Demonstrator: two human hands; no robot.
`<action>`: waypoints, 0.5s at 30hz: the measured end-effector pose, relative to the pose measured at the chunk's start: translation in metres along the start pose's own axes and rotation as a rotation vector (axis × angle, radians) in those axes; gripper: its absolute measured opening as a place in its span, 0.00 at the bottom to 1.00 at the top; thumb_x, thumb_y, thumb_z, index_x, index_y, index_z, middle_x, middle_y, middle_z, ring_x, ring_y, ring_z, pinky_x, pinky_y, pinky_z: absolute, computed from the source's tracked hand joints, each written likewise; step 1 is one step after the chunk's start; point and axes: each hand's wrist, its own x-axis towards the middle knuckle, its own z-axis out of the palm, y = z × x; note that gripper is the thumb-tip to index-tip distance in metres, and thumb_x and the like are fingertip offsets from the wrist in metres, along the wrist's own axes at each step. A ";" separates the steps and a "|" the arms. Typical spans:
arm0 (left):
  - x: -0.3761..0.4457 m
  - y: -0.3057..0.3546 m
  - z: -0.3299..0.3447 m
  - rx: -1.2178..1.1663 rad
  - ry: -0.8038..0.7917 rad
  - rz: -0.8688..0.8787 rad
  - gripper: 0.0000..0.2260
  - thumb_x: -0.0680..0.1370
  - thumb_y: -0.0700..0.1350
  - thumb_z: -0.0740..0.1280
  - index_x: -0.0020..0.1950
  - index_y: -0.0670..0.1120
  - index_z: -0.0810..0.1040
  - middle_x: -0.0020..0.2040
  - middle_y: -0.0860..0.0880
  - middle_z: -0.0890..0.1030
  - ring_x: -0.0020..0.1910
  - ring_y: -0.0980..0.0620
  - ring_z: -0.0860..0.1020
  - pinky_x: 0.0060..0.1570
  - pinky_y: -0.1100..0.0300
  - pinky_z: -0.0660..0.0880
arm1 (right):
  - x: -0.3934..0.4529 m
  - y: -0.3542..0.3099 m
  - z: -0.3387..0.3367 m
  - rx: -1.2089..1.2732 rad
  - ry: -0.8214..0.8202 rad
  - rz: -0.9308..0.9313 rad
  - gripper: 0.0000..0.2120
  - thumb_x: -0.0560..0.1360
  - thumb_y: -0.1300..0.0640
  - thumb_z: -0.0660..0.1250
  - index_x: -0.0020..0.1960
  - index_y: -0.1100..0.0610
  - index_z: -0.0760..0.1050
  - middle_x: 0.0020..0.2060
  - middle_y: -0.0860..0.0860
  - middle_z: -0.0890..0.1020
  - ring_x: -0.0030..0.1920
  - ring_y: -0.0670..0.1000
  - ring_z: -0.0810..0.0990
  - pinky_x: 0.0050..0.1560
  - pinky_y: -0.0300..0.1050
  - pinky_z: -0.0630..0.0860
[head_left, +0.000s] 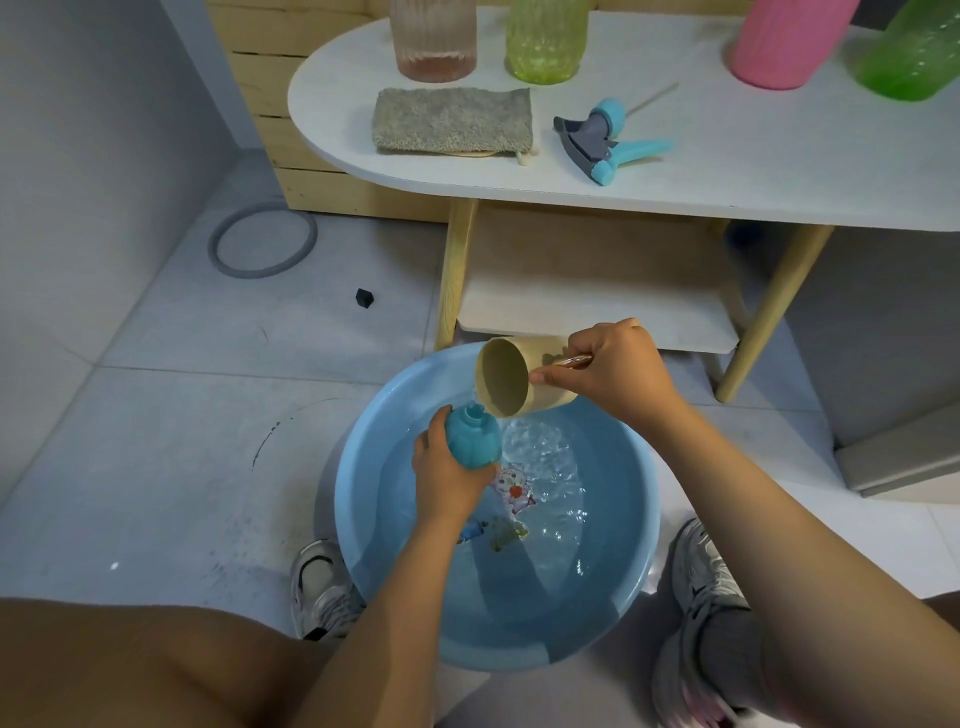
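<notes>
The left hand (447, 478) grips the bottle (472, 436), upright, above the basin (498, 654). The right hand (618, 369) grasps the cup (511, 376) by its handle, tilted, with its lip at the bottle's neck. The basin holds water and stands on the floor between two shoes (322, 587).

Behind it stands a table (727, 171). It carries a cloth (452, 120), a spray head (605, 140) and four containers (434, 41). A ring (262, 240) lies on the floor, well apart.

The frame's top edge cuts off the containers. Fingers hide the bottle's lower part and most of the cup's handle. Ripples blur the pictures on the basin's bottom.
</notes>
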 end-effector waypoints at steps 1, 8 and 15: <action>0.000 0.000 0.000 0.003 0.001 0.001 0.41 0.64 0.42 0.78 0.72 0.53 0.61 0.64 0.47 0.67 0.63 0.46 0.69 0.55 0.56 0.71 | 0.000 0.000 0.000 -0.009 -0.002 -0.010 0.26 0.63 0.47 0.77 0.23 0.55 0.61 0.20 0.49 0.63 0.31 0.52 0.59 0.37 0.43 0.53; 0.001 -0.001 0.000 0.009 -0.011 -0.005 0.41 0.64 0.43 0.78 0.72 0.53 0.61 0.64 0.47 0.67 0.63 0.46 0.69 0.53 0.57 0.72 | 0.001 0.002 0.002 -0.070 -0.013 -0.026 0.25 0.64 0.44 0.76 0.24 0.53 0.62 0.22 0.46 0.65 0.36 0.55 0.62 0.40 0.43 0.55; 0.000 0.001 -0.001 0.027 -0.010 -0.004 0.41 0.64 0.44 0.78 0.72 0.53 0.61 0.64 0.47 0.67 0.62 0.46 0.70 0.54 0.57 0.70 | 0.002 0.002 0.003 -0.129 0.015 -0.076 0.21 0.64 0.42 0.74 0.34 0.61 0.78 0.28 0.50 0.72 0.39 0.53 0.66 0.41 0.39 0.53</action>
